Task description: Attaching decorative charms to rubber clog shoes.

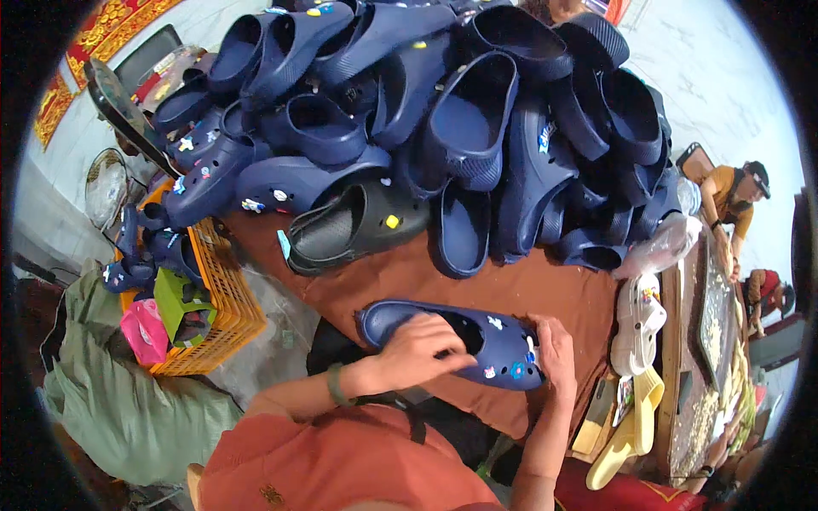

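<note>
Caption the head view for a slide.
Left hand over a navy clog with colourful charms, right hand at its toe, a heap of similar clogs behind on brown cloth.

Bright room, pale marbled stone, red-and-gold ornament at upper left.
Ornate panel (111, 30) set against pale wall (51, 162); grey-veined slabs (711, 72) at upper right, floor or wall unclear. Dark-framed chair (146, 58) behind the surface (554, 281), which wears a rust-brown cloth; dark chair back (694, 162) toward the right. Second, wood-edged table (679, 294) alongside, right. Grey floor (271, 362) shows at left. Light whitish, fairly even; lens rim darkens the corners.
</note>
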`<state>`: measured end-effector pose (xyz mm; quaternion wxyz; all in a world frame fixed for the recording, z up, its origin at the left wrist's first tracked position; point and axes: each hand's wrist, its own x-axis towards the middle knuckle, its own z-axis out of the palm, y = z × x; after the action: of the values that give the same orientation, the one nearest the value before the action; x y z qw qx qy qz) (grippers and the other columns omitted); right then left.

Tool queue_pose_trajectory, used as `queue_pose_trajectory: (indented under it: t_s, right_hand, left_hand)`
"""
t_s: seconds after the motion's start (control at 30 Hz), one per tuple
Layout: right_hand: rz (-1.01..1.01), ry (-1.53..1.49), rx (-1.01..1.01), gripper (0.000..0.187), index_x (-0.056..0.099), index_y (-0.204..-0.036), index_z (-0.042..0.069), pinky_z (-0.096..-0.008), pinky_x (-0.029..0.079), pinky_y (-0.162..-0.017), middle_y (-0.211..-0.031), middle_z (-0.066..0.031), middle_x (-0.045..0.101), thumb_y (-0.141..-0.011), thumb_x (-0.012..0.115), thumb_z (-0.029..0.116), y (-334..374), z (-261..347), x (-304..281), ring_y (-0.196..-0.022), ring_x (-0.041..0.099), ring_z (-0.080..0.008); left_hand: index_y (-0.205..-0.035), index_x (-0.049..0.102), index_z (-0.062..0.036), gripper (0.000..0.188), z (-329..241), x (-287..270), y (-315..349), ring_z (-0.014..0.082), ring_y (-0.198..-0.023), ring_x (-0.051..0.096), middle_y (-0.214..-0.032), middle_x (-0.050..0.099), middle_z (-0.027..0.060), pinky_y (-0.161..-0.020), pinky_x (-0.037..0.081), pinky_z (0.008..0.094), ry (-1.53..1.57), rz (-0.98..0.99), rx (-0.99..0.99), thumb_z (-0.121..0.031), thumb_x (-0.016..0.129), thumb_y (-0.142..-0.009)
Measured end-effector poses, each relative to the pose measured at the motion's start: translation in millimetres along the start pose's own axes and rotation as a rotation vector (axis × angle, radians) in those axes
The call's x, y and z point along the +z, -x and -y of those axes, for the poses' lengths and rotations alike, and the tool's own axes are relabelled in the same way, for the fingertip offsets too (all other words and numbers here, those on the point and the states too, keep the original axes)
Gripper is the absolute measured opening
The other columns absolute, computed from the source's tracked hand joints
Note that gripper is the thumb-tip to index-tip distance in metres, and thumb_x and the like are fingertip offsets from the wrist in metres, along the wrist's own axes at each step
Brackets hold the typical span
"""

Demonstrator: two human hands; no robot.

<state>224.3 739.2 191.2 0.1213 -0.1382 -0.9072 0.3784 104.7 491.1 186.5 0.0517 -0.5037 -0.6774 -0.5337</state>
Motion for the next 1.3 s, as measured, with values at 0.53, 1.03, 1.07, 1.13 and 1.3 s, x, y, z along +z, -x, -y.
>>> queue_pose_trajectory:
  t_s: [0.53, 1.03, 1.07, 1.13, 1.3]
  right_hand:
    - [-0.033, -0.760, 0.413, 0.070, 0.064, -0.107, -0.007, -0.0307, 0.047, -0.085, -0.099, -0.0136, 0.067, -0.100, 0.029, 0.053, 2.1, -27.3, 5.6, -0.091, 0.063, -0.0193]
    - [-0.012, -0.691, 0.339, 0.054, 0.066, -0.102, -0.004, -0.0251, 0.045, -0.066, -0.085, -0.0061, 0.067, -0.099, 0.042, 0.044, 0.6, -31.8, 16.3, -0.075, 0.058, -0.0119]
    - [-0.002, -0.677, 0.330, 0.048, 0.066, -0.103, -0.003, -0.0242, 0.044, -0.066, -0.084, -0.0050, 0.066, -0.098, 0.046, 0.040, -0.9, -34.0, 18.8, -0.075, 0.057, -0.0103]
    - [0.006, -0.659, 0.320, 0.043, 0.067, -0.104, -0.003, -0.0232, 0.044, -0.065, -0.084, -0.0038, 0.066, -0.098, 0.050, 0.036, -1.2, -36.5, 20.3, -0.074, 0.056, -0.0087]
    - [0.009, -0.614, 0.306, 0.032, 0.067, -0.104, 0.000, -0.0203, 0.042, -0.062, -0.083, -0.0014, 0.065, -0.096, 0.055, 0.028, 1.0, -35.6, 22.3, -0.071, 0.054, -0.0058]
  left_hand:
    - [-0.102, 0.062, -0.0042, 0.034, 35.8, -84.4, -19.3, 0.0374, -0.093, 0.061, -0.094, 0.063, 0.0206, -0.078, 0.046, 0.0462, -0.380, 0.782, -0.571, -0.036, 0.054, -0.092]
    - [-0.133, 0.044, 0.0017, 0.040, -0.6, -194.3, -106.8, 0.0149, -0.097, 0.062, -0.115, 0.061, 0.0102, -0.080, 0.051, 0.0267, 0.571, -0.334, -0.635, -0.018, 0.047, -0.098]
    - [-0.133, 0.045, -0.0010, 0.040, 9.3, -198.0, -126.3, 0.0171, -0.096, 0.062, -0.114, 0.061, 0.0097, -0.079, 0.052, 0.0314, 0.566, -0.350, -0.629, -0.020, 0.047, -0.098]
    - [-0.131, 0.047, -0.0066, 0.039, 28.6, -205.0, -173.4, 0.0184, -0.090, 0.063, -0.109, 0.063, 0.0075, -0.073, 0.053, 0.0359, 0.533, -0.349, -0.631, -0.026, 0.048, -0.098]
    - [-0.129, 0.046, -0.0140, 0.043, 107.9, -220.2, -303.6, 0.0218, -0.093, 0.062, -0.110, 0.061, 0.0080, -0.074, 0.051, 0.0499, 0.629, -0.212, -0.523, -0.038, 0.051, -0.094]
